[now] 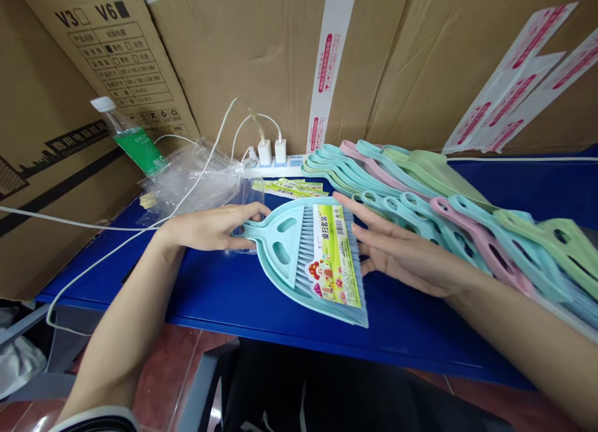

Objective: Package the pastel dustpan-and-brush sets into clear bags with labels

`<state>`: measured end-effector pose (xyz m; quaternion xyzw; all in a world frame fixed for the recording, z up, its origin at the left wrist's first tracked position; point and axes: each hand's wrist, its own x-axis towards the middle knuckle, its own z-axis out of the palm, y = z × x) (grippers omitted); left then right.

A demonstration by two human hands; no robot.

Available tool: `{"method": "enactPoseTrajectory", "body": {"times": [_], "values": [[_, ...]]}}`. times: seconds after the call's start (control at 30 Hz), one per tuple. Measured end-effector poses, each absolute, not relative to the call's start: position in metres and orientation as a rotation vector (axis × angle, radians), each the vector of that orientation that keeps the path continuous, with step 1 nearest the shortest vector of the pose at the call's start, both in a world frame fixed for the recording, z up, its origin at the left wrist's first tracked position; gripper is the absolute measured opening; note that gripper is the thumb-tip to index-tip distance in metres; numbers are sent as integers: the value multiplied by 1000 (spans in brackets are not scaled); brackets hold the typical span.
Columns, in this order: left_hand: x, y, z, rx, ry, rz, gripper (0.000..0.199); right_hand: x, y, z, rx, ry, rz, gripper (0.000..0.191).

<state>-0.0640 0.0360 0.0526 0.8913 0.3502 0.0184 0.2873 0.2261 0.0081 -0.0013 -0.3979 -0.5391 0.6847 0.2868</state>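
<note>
A light-blue dustpan [275, 271] with a matching hand brush [303, 239] nested in it lies level above the blue table. Across the bristles sits a printed card label [334, 251] with cartoon figures. My left hand [217, 225] is closed round the handles at the left end of the set. On the other side, my right hand [397, 248] has its fingers stretched out beside the bristle edge and the pan's far corner; whether the fingertips touch it I cannot tell.
Several dustpans [369, 170] and several hand brushes [486, 233] in blue, pink and green lie in rows at right. Behind are label cards [289, 188], a power strip [294, 165] with chargers, clear plastic bags [196, 177], a bottle [135, 142] and cardboard boxes [261, 52]. A white cable [116, 248] crosses at left.
</note>
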Motion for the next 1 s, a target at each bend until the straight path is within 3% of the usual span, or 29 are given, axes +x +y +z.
{"method": "enactPoseTrajectory", "body": {"times": [0.13,0.23,0.37,0.5,0.6,0.77,1.0], "values": [[-60,36,50,2400,883,70,41,225,6,-2,-1120,-1431,1863,50],[-59,40,51,2515,998,153,37,226,6,-1,-1195,-1376,1821,46],[-53,43,48,2607,1716,202,35,229,7,0,-1269,-1402,1698,54],[-37,42,35,2438,2261,-200,43,230,7,1,-1269,-1462,1654,55],[-30,41,27,2411,2200,-370,43,229,6,1,-1282,-1468,1636,56],[-32,42,29,2444,2093,-368,42,228,6,2,-1272,-1481,1635,47],[-45,36,45,2304,1570,-85,25,230,6,2,-1281,-1448,1597,44]]}}
